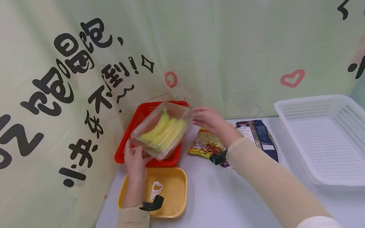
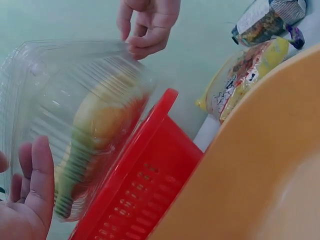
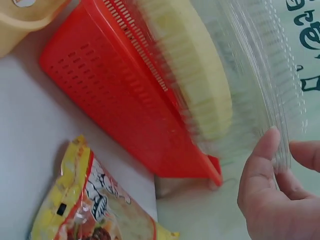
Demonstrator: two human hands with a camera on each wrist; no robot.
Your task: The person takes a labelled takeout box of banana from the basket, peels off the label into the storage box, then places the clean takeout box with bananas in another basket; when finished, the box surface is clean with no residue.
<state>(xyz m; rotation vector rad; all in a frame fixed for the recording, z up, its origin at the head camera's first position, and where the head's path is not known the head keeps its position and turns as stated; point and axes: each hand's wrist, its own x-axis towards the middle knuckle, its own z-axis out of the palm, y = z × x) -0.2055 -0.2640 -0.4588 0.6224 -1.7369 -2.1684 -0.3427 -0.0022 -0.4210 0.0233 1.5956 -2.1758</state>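
Observation:
A clear plastic box (image 1: 182, 115) with yellow bananas (image 1: 161, 128) inside is held tilted over a red perforated basket (image 1: 120, 157). The left hand (image 1: 136, 161) holds the box's near left corner, its fingers (image 2: 42, 175) against the clear side; part of that grip is hidden. At the far right edge, the right hand (image 1: 210, 118) pinches the rim between thumb and fingers (image 3: 265, 150). In the right wrist view, ridges in the plastic blur the fruit. The basket's inside is mostly covered by the box.
A yellow tray (image 1: 183, 193) with a banana sticker (image 1: 156, 189) stands in front of the basket. Right of it lie a yellow-edged food packet (image 1: 204, 143) and a dark bag (image 1: 266, 139), partly behind the right arm. A white perforated basket (image 1: 318, 176) stands at the right.

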